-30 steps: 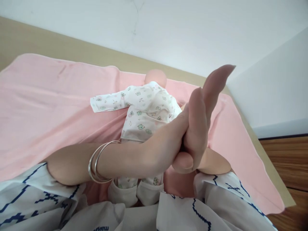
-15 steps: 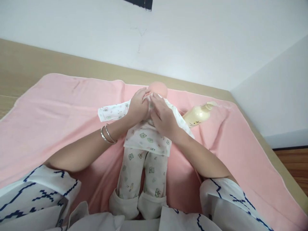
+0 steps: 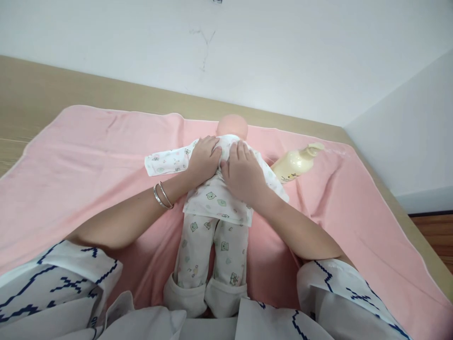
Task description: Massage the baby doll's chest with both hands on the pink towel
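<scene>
A baby doll (image 3: 232, 125) lies with its bald head away from me and its legs towards me. It wears a white printed long-sleeved top (image 3: 212, 200) and matching trousers (image 3: 194, 248) with white turned-up cuffs. My left hand (image 3: 205, 158) rests flat on the left side of the top, below the shoulder, fingers stretched towards the head. Flat on the right side of the top lies my right hand (image 3: 243, 172), its fingers extended too. Between the two hands a strip of the cloth shows, slightly wrinkled.
A cream pump bottle (image 3: 293, 165) lies tilted on the pink blanket (image 3: 116, 137), right of the doll's sleeve. The blanket covers a wooden surface (image 3: 88, 80) that meets a white wall at the back. Brown wood shows at the far right.
Both hands have moved a little towards me from the neckline and spread apart onto the upper body. The fingers now lie flatter, and more of the collar shows.
</scene>
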Tool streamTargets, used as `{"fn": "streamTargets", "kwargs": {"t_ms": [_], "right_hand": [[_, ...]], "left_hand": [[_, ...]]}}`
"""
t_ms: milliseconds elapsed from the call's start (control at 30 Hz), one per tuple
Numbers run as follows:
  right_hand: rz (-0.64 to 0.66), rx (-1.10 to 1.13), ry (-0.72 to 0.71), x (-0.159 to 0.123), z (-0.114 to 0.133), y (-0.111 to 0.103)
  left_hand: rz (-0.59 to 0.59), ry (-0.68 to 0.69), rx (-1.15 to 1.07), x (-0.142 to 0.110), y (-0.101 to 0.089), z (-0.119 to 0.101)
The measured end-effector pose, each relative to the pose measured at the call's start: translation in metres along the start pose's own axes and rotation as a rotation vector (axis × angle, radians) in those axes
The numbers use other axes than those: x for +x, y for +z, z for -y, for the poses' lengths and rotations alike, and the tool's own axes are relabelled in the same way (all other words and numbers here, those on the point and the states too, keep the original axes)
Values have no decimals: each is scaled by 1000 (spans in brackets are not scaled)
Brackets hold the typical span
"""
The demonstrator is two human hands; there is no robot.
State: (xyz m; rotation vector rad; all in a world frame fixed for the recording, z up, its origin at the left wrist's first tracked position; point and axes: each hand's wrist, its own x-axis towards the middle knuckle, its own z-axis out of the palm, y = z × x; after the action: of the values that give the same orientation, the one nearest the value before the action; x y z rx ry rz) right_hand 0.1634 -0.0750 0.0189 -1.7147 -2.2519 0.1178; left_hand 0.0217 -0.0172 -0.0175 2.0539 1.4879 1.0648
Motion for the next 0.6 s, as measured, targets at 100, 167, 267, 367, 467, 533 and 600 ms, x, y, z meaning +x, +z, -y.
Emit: {"fn": "streamTargets", "kwargs": {"t_ms": [100,167,267,367,467,533,600], "right_hand": [[44,6,-142,-4,8,2],[101,27,-162,8,2,2],[123,47,-74,29,-15,1],[103,26,57,30,-19,-1],[82,-54,90,9,-2,-3],[76,-91,5,-5,11,-3],[92,-77,-105,-11,18,-4]], "left_hand": [[1,12,-5,0,0,0],[-4,8,1,-1,1,0],[-79,-37,16,-4,4,1],[-147,-66,3,-7,6,2],[-134,-42,-8,-7,7,3],[-117,-21,4,-5,7,4],[-95,2,32,-3,7,6]]}}
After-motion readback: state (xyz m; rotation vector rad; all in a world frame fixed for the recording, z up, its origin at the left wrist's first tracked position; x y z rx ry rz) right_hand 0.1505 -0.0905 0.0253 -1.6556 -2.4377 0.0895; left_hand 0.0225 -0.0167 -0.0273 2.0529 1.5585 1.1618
